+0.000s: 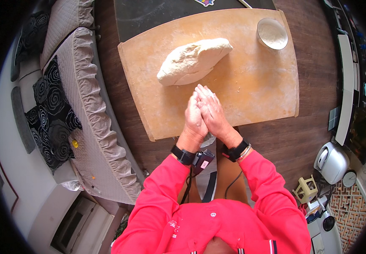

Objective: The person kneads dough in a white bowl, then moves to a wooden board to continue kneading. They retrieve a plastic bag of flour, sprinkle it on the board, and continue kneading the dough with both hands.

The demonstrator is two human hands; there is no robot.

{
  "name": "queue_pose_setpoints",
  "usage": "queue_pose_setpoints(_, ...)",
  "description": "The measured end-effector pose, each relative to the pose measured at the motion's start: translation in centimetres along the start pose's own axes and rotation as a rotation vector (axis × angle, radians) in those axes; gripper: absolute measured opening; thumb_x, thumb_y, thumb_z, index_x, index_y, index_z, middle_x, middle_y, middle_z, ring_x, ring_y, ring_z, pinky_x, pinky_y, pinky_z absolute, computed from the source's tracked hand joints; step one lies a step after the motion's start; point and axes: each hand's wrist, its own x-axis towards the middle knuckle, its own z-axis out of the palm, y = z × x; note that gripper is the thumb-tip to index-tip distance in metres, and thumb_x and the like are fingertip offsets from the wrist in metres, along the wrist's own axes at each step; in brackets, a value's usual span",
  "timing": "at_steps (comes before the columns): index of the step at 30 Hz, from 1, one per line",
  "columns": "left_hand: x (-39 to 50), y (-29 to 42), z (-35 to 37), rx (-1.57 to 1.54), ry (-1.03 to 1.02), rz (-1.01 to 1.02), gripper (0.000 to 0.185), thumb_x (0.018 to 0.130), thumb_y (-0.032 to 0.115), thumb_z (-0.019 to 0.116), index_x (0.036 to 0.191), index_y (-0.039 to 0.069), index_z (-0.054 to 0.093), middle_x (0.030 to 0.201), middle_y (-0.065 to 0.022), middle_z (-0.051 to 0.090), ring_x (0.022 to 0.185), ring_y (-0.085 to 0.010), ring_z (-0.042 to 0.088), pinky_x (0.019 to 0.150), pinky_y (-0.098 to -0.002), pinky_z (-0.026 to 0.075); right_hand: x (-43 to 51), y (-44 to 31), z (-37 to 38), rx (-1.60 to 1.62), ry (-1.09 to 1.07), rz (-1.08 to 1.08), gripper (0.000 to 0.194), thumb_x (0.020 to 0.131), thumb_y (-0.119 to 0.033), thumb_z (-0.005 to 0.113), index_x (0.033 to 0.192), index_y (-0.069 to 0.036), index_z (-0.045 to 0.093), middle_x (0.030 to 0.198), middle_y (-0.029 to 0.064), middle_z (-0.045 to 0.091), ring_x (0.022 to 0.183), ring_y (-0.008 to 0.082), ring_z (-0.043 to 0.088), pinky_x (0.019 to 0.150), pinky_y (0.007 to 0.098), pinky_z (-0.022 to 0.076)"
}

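Observation:
A large lump of pale dough (194, 62) lies on a floured wooden board (259, 95), just beyond my hands. My left hand (194, 116) and my right hand (212, 112) are pressed together, palm against palm, above the near edge of the board. Flour or bits of dough cling to the fingers. No object shows between the palms, though their inner sides are hidden. Near the board's far right corner stands a bowl of flour (272, 34). Small crumbs of dough are scattered to the right of the lump.
The board rests on a dark table (157, 16). A sofa with a ruffled cover (100, 127) runs along the left. At the lower right are a small plastic stool (306, 189) and a round clock (349, 178). A cable hangs below my wrists.

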Motion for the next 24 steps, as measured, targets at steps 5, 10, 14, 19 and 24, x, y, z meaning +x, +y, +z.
queue_pose_setpoints(5, 0.0, 1.9, -0.2, 0.11, 0.116, -0.092, 0.056, 0.103, 0.038, 0.032, 0.146, 0.002, 0.03, 0.146, -0.0152, 0.039, 0.136, -0.0288, 0.035, 0.113, -0.0421, 0.028, -1.2, 0.6, -1.4, -0.385, -0.001, 0.016, 0.057, 0.095, -0.036, 0.049, 0.144, -0.011, 0.038, 0.152, 0.0187, 0.026, 0.139, 0.0382, 0.026, 0.112, 0.0538, 0.0217)
queue_pose_setpoints(10, -0.5, 0.6, -0.2, 0.068, 0.068, -0.008, 0.042, 0.103, 0.034, 0.037, 0.127, 0.003, 0.05, 0.127, -0.0094, 0.057, 0.12, -0.0208, 0.053, 0.105, -0.0365, 0.04, -0.9, 0.9, -1.2, -0.135, -0.015, -0.154, 0.054, 0.093, -0.03, 0.052, 0.141, -0.007, 0.043, 0.149, 0.0182, 0.034, 0.137, 0.0357, 0.033, 0.112, 0.0507, 0.0238)
queue_pose_setpoints(14, -1.3, 0.9, -2.7, 0.261, 0.08, -0.01, 0.05, 0.103, 0.032, 0.038, 0.141, 0.0, 0.039, 0.142, -0.0139, 0.046, 0.134, -0.0231, 0.039, 0.112, -0.0357, 0.03, -0.4, 3.1, -2.7, -0.463, 0.001, -0.098, 0.055, 0.092, -0.028, 0.055, 0.142, -0.008, 0.042, 0.151, 0.0152, 0.034, 0.138, 0.0342, 0.033, 0.113, 0.0494, 0.0228)
queue_pose_setpoints(19, -1.2, 5.6, -9.7, 1.45, 0.185, 0.918, 0.045, 0.1, 0.022, 0.043, 0.138, 0.0, 0.045, 0.149, -0.0175, 0.036, 0.143, -0.0286, 0.025, 0.116, -0.0389, 0.019, 0.6, 11.6, -8.3, -0.601, 0.262, -0.028, 0.072, 0.092, -0.047, 0.05, 0.148, -0.007, 0.029, 0.153, 0.0151, 0.029, 0.141, 0.0345, 0.025, 0.115, 0.0505, 0.0161)
queue_pose_setpoints(24, 3.0, 12.2, -15.7, 2.03, 0.668, 1.0, 0.056, 0.1, 0.029, 0.03, 0.149, 0.001, 0.024, 0.157, -0.0181, 0.016, 0.146, -0.034, 0.011, 0.117, -0.0495, 0.01, 1.2, 15.9, -9.8, -0.862, 0.436, 0.141, 0.084, 0.091, -0.059, 0.041, 0.15, -0.003, 0.019, 0.157, 0.0181, 0.016, 0.146, 0.0332, 0.013, 0.116, 0.0516, 0.0116)
